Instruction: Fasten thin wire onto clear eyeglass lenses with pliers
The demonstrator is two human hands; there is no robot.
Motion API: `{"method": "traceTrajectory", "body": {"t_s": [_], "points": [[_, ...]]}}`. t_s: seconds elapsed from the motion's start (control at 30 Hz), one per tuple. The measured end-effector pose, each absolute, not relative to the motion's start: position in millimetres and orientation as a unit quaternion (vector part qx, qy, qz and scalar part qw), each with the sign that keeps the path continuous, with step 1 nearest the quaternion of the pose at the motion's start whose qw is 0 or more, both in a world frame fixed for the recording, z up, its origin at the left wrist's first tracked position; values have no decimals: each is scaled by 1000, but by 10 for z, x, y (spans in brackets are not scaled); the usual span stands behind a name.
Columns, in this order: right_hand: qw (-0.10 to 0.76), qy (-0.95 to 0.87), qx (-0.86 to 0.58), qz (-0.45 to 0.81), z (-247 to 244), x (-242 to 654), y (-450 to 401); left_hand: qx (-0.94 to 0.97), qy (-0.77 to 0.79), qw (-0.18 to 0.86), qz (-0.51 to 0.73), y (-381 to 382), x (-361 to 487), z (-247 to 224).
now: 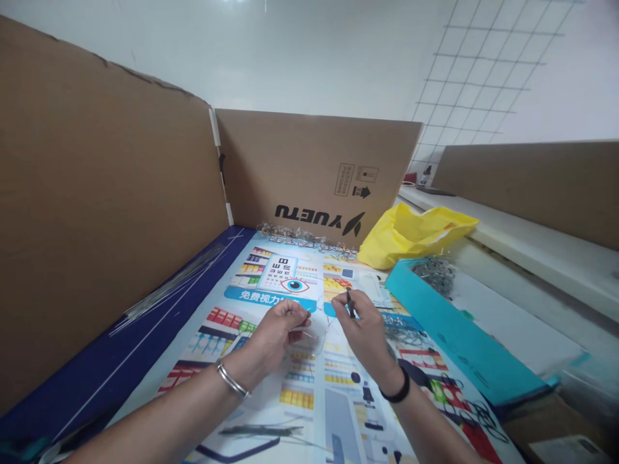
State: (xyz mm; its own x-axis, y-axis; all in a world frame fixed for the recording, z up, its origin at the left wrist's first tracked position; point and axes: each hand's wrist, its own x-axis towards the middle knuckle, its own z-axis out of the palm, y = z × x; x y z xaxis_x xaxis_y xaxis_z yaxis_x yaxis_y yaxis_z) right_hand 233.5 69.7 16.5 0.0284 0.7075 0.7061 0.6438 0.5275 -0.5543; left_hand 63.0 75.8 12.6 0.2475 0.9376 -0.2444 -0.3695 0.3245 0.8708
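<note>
Bare forearms [167, 406] reached up from the lower edge, a smooth silver bangle [232, 380] round the left wrist and a black band [398, 386] round the right. Thumb and fingers of the left hand [283, 328] were pinched nearly together on a thin, see-through piece [305, 340], its outline too faint to name. Just beside it, level with it, the right hand [360, 322] kept a narrow grip on a slim dark tool [349, 304], held upright between thumb and fingers; its kind could not be told. Both the piece and the tool were over the middle of a glossy printed poster [265, 276].

Fine, straight wires [261, 430] lay in a bundle near the front, and crinkled silvery scraps [300, 234] lined the back edge. To the left, long pale strips [169, 285] rested on dark blue cloth [87, 375]. Flat brown cardboard [290, 161] stood behind. On the right sat a crumpled yellow bag [411, 237] and a teal box [459, 341], with a tangled metallic heap [435, 276] inside.
</note>
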Motion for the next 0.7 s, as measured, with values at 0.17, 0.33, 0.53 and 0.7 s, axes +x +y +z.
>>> {"method": "traceTrajectory", "body": {"t_s": [0.17, 0.33, 0.53, 0.7], "points": [[492, -725, -479, 52, 129, 2343, 709, 353, 397, 709, 463, 747, 643, 109], [466, -737, -487, 51, 60, 2334, 719, 358, 359, 737, 447, 730, 644, 111], [452, -749, -483, 48, 50, 2312, 712, 381, 335, 765, 398, 725, 635, 98], [440, -773, -456, 39, 36, 2291, 685, 388, 335, 769, 382, 730, 643, 74]]}}
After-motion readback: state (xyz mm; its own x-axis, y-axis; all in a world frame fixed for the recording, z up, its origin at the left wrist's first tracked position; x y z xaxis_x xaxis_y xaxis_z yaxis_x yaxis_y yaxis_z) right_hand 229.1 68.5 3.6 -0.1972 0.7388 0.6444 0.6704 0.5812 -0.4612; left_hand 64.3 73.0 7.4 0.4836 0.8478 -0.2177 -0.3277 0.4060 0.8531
